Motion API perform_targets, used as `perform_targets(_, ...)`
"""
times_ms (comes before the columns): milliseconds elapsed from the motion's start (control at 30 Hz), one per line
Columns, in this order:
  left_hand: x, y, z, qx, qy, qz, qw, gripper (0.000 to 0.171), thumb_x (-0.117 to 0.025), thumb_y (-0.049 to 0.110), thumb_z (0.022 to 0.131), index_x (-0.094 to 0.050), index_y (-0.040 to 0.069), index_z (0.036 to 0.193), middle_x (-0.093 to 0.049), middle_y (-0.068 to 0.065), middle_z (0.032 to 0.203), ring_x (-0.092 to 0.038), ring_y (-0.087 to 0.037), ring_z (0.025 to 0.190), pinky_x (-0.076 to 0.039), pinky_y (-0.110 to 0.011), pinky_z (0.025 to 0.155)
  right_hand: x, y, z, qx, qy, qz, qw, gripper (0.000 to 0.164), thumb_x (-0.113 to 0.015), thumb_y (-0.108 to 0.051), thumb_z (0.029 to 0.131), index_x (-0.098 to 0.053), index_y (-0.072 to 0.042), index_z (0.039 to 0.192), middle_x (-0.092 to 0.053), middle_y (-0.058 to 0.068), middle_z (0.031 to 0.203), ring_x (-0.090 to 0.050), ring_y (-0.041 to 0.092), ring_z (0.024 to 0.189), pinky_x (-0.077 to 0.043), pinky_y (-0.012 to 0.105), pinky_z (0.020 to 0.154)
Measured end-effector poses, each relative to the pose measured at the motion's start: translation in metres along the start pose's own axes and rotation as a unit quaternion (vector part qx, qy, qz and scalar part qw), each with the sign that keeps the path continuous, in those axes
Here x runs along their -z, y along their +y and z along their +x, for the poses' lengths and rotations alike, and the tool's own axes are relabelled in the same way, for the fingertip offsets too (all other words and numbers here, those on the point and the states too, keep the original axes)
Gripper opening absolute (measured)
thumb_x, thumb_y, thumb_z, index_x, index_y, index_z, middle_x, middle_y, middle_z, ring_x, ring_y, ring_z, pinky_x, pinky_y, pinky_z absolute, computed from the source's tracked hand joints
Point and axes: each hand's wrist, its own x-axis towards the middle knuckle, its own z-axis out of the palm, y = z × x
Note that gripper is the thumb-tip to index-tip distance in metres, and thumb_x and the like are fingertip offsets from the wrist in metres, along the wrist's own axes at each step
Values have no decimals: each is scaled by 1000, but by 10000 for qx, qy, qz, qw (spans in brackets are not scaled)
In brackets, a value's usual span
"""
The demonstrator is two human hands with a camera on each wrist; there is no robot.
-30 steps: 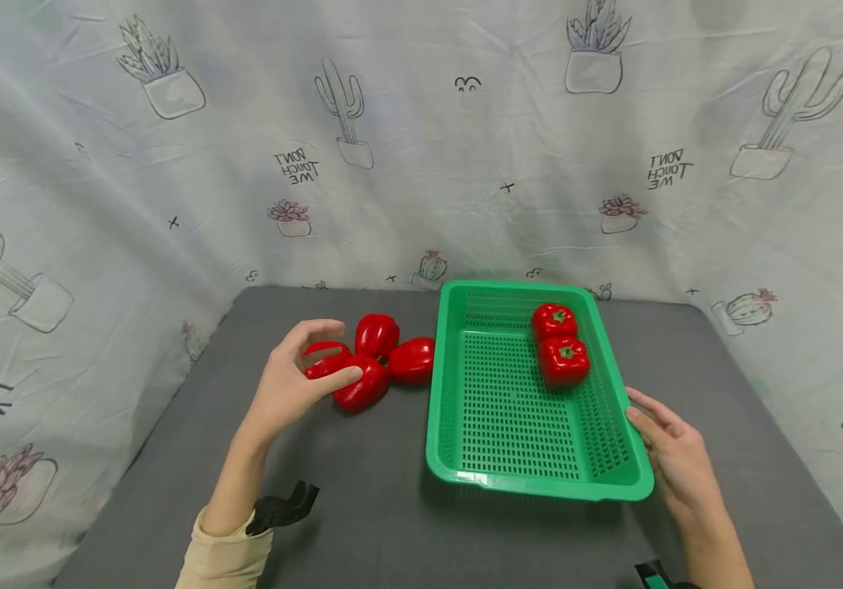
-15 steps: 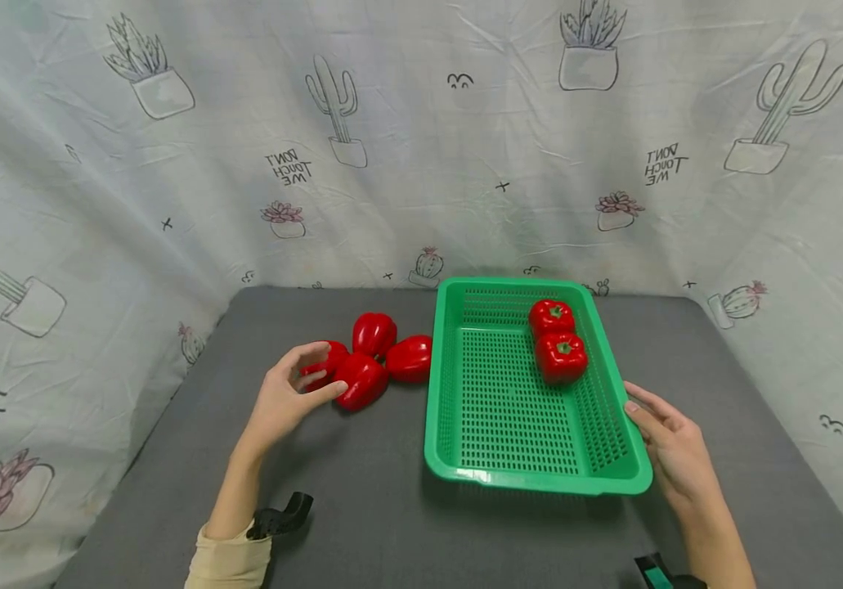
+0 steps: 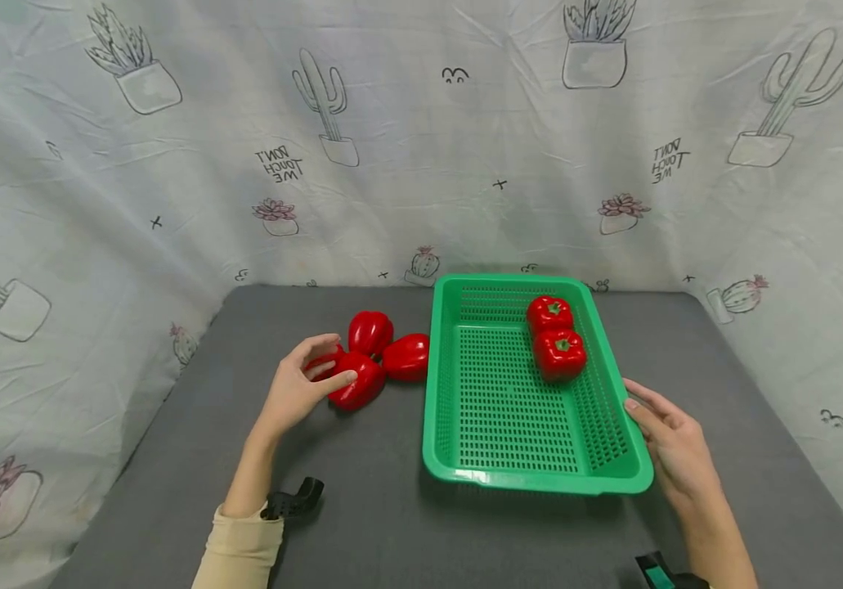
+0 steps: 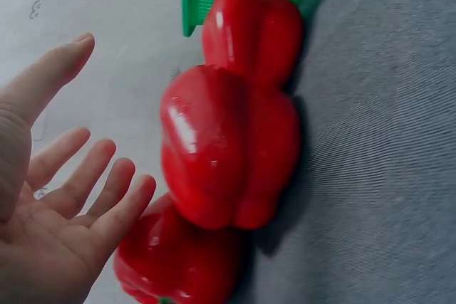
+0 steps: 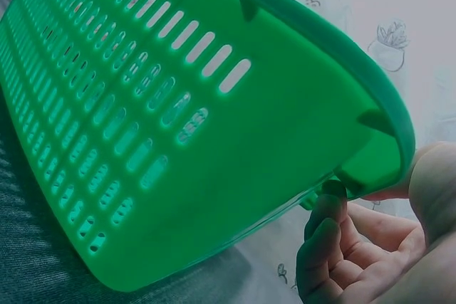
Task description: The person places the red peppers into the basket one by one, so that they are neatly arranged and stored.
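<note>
My left hand (image 3: 298, 388) hovers at the left of a cluster of red bell peppers, fingers spread and thumb apart, holding nothing. Its thumb overlaps the front bell pepper (image 3: 364, 388) in the head view. In the left wrist view a gap shows between the thumb and that bell pepper (image 4: 228, 147). A back pepper (image 3: 370, 333) and a right-hand pepper (image 3: 406, 358) lie against it; another is partly hidden behind my fingers. My right hand (image 3: 679, 458) grips the right rim of a green plastic basket (image 3: 430, 425), thumb over the edge and fingers beneath.
Two red bell peppers, a rear one (image 3: 549, 314) and a nearer one (image 3: 560, 357), stand stem-up at the basket's right side. The basket is on a grey-covered table (image 3: 362, 507). A white printed curtain (image 3: 406, 204) hangs behind and at both sides.
My left hand first drew back a little from the front pepper, then came toward the peppers again. My right hand keeps its hold on the basket, which looks unmoved. The head view shifts slightly.
</note>
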Motion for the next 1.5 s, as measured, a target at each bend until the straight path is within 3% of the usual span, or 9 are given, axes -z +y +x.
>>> perform_targets(100, -4, -7, -3, -8, 31, -153, 9999, 58, -77, 8, 86, -50, -2, 136, -51, -16, 135, -46, -41, 126, -39, -51, 103, 0, -2, 0, -11, 20, -29, 10000, 44, -59, -11, 100, -51, -6, 142, -68, 2, 115, -68, 15, 97, -57, 30, 73)
perform_targets(267, -7, -16, -8, -317, 157, -521, 9980, 56, -74, -2, 86, -48, -11, 134, -48, -27, 135, -43, -48, 125, -34, -53, 104, 0, -3, -1, -49, 42, -140, 9999, 45, -60, -13, 100, -50, -6, 143, -68, 1, 115, -67, 14, 98, -57, 29, 74)
perform_targets(367, -9, -18, -11, -415, 249, -659, 9967, 55, -73, -5, 85, -47, -13, 134, -48, -26, 135, -42, -49, 126, -34, -52, 105, 0, -2, -1, -64, 57, -160, 9998, 44, -60, -13, 100, -51, -7, 142, -67, 1, 115, -67, 13, 98, -57, 28, 74)
perform_targets(500, -12, -20, -11, -348, 285, -614, 9971, 54, -74, -4, 85, -50, -10, 134, -50, -22, 136, -43, -45, 128, -34, -52, 106, 0, -1, -1, -72, 81, -166, 9998, 44, -60, -13, 100, -51, -7, 143, -67, 0, 115, -67, 12, 97, -57, 28, 73)
perform_targets(733, -20, -22, -11, -338, 104, -377, 9987, 56, -74, -4, 85, -49, -11, 134, -45, -29, 138, -44, -45, 127, -34, -55, 106, 0, 0, -1, -74, 50, -114, 9999, 46, -60, -13, 100, -50, -7, 144, -66, 0, 117, -66, 13, 99, -57, 28, 75)
perform_targets(867, -22, -31, -9, -298, 98, -397, 9987, 59, -75, -3, 84, -48, -10, 136, -45, -26, 139, -45, -43, 127, -35, -51, 106, 0, -1, -1, -42, 51, -134, 9999, 46, -60, -13, 100, -49, -6, 144, -67, 1, 116, -67, 13, 98, -57, 28, 74)
perform_targets(1100, -22, -53, -6, -190, 191, -252, 9993, 62, -80, 5, 83, -52, 1, 138, -52, -14, 138, -48, -29, 126, -37, -39, 107, -2, -3, -2, -156, 161, -270, 9994, 48, -62, -16, 99, -49, -6, 144, -67, 0, 115, -67, 12, 97, -57, 28, 73)
perform_targets(1333, -23, -58, -6, -162, 207, -210, 9994, 63, -82, 8, 81, -53, 3, 137, -54, -11, 136, -49, -24, 124, -40, -35, 104, -3, -3, -2, -180, 172, -224, 9994, 48, -62, -16, 99, -48, -6, 145, -66, 0, 115, -67, 13, 96, -57, 29, 74)
perform_targets(1500, -23, -59, -7, 124, 148, -194, 9996, 65, -83, 10, 81, -52, 5, 138, -53, -7, 138, -47, -22, 125, -43, -38, 103, -3, -3, -2, -176, 161, -151, 9996, 46, -62, -15, 99, -51, -8, 143, -66, 1, 114, -67, 13, 95, -57, 30, 73)
